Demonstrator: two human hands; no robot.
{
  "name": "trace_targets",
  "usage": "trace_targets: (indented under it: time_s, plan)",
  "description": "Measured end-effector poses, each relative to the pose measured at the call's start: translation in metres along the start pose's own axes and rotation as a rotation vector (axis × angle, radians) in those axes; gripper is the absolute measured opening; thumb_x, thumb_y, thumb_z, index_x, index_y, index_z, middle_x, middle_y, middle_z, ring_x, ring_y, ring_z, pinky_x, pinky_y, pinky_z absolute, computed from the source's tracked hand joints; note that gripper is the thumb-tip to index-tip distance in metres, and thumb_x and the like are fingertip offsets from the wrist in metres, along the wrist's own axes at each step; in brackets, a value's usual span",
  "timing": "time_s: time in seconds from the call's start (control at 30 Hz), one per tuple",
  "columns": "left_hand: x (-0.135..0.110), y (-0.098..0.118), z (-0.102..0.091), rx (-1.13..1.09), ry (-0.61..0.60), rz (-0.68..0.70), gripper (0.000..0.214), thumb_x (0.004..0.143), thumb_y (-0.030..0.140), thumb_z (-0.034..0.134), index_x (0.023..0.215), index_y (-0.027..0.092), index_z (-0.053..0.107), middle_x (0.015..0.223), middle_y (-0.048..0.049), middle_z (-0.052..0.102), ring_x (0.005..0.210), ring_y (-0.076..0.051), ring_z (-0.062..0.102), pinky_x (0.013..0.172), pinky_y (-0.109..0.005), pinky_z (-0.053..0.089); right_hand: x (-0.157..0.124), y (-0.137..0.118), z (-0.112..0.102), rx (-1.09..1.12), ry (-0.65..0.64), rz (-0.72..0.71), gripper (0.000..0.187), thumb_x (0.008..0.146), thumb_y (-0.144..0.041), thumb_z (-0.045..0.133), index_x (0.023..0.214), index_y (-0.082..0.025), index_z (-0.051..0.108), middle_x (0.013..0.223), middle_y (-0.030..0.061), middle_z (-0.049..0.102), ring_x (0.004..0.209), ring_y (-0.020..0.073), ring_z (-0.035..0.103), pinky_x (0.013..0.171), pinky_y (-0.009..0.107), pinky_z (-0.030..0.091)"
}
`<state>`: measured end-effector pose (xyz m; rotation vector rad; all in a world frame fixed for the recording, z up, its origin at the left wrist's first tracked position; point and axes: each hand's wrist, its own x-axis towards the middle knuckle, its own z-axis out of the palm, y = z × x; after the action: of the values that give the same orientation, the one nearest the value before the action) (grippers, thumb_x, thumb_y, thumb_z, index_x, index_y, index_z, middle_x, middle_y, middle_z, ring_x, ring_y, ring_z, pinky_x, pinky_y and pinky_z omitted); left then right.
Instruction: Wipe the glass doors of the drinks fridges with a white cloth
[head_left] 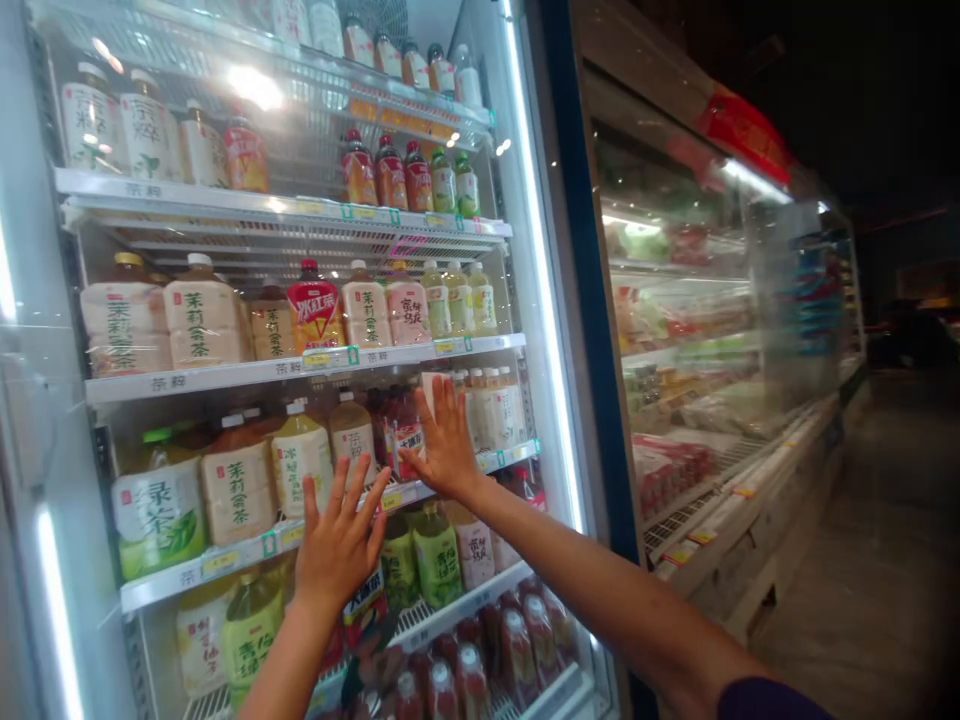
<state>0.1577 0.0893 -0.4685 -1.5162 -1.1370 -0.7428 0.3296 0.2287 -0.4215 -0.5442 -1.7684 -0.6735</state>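
Fridge glass door (555,330) lies under both flat palms, left hand (337,545), right hand (444,445).

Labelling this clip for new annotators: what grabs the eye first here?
Two bare hands spread flat against the glass door of a lit drinks fridge: the left hand lower, the right hand higher. Behind the glass, shelves packed with bottles, a red-labelled bottle standing out mid-shelf. To the right, an open chiller case recedes into a dark aisle.
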Motion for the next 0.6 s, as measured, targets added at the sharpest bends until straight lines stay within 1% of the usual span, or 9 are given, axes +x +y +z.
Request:
trace_targets:
  time_s: [0.07, 0.17, 0.23, 0.27, 0.33, 0.4, 0.47, 0.53, 0.6]
  plan:
    - [-0.008, -0.001, -0.007, 0.008, -0.003, -0.016, 0.068, 0.095, 0.039, 0.057, 0.157, 0.034, 0.03, 0.163, -0.0057, 0.033, 0.156, -0.027, 0.02, 0.129, -0.059, -0.002, -0.016, -0.013, 0.002, 0.011, -0.05, -0.086, 0.107, 0.092, -0.072, 0.049, 0.163, -0.021, -0.013, 0.171, 0.0155, -0.013, 0.158, 0.0391, -0.008, 0.123, 0.07, 0.015]
    - [-0.033, -0.014, -0.027, 0.03, -0.012, -0.088, 0.068, 0.094, 0.042, 0.059, 0.156, 0.035, 0.032, 0.164, -0.0057, 0.031, 0.158, -0.028, 0.015, 0.128, -0.06, -0.002, -0.059, -0.03, 0.006, 0.042, -0.168, -0.354, 0.108, 0.089, -0.076, 0.051, 0.165, -0.018, 0.0, 0.171, 0.0166, -0.004, 0.158, 0.0393, -0.002, 0.124, 0.066, 0.018]
    - [-0.053, -0.029, -0.043, 0.035, -0.019, -0.13, 0.069, 0.093, 0.043, 0.061, 0.155, 0.037, 0.034, 0.164, -0.0052, 0.032, 0.158, -0.028, 0.014, 0.128, -0.061, 0.0, -0.065, -0.037, 0.009, 0.051, -0.198, -0.457, 0.106, 0.088, -0.076, 0.051, 0.165, -0.018, 0.007, 0.172, 0.0163, 0.002, 0.158, 0.0384, 0.001, 0.124, 0.064, 0.02]
    - [-0.061, -0.038, -0.051, 0.038, -0.021, -0.139, 0.069, 0.092, 0.043, 0.062, 0.155, 0.037, 0.034, 0.164, -0.0049, 0.032, 0.158, -0.028, 0.015, 0.128, -0.061, 0.0, -0.056, -0.041, 0.009, 0.05, -0.192, -0.468, 0.105, 0.089, -0.076, 0.051, 0.164, -0.018, 0.009, 0.172, 0.0161, 0.004, 0.158, 0.038, 0.001, 0.124, 0.064, 0.021]
    - [-0.071, -0.056, -0.065, 0.06, -0.019, -0.145, 0.07, 0.092, 0.043, 0.063, 0.155, 0.038, 0.034, 0.164, -0.0048, 0.032, 0.158, -0.029, 0.015, 0.128, -0.062, 0.001, -0.017, -0.054, 0.01, 0.042, -0.158, -0.416, 0.103, 0.089, -0.076, 0.051, 0.164, -0.019, 0.01, 0.172, 0.0155, 0.002, 0.158, 0.0379, -0.001, 0.124, 0.064, 0.019]
    - [-0.074, -0.071, -0.075, 0.097, -0.015, -0.156, 0.07, 0.092, 0.041, 0.062, 0.156, 0.038, 0.032, 0.165, -0.0046, 0.03, 0.158, -0.03, 0.015, 0.128, -0.064, 0.001, 0.032, -0.075, 0.009, 0.027, -0.12, -0.317, 0.102, 0.09, -0.076, 0.048, 0.165, -0.018, 0.009, 0.172, 0.0152, -0.001, 0.158, 0.0379, -0.004, 0.126, 0.064, 0.014]
    - [-0.074, -0.079, -0.081, 0.127, -0.013, -0.179, 0.071, 0.093, 0.039, 0.062, 0.156, 0.038, 0.03, 0.167, -0.0047, 0.026, 0.158, -0.031, 0.014, 0.127, -0.066, 0.002, 0.065, -0.102, 0.01, 0.019, -0.116, -0.254, 0.102, 0.091, -0.076, 0.046, 0.165, -0.017, 0.008, 0.172, 0.0147, -0.003, 0.158, 0.0377, -0.006, 0.127, 0.064, 0.009]
    - [-0.076, -0.083, -0.084, 0.143, -0.011, -0.201, 0.071, 0.093, 0.037, 0.061, 0.157, 0.037, 0.029, 0.167, -0.0059, 0.025, 0.158, -0.032, 0.013, 0.126, -0.068, 0.003, 0.064, -0.128, 0.015, 0.035, -0.142, -0.275, 0.104, 0.09, -0.078, 0.046, 0.165, -0.016, 0.01, 0.172, 0.0148, -0.001, 0.158, 0.0376, -0.005, 0.128, 0.062, 0.008]
    - [-0.082, -0.084, -0.085, 0.145, -0.016, -0.222, 0.071, 0.093, 0.035, 0.061, 0.157, 0.037, 0.029, 0.167, -0.0071, 0.025, 0.158, -0.033, 0.013, 0.126, -0.068, 0.004, 0.031, -0.148, 0.023, 0.079, -0.175, -0.376, 0.105, 0.089, -0.079, 0.047, 0.164, -0.014, 0.013, 0.171, 0.0162, 0.004, 0.158, 0.0377, -0.001, 0.128, 0.06, 0.011]
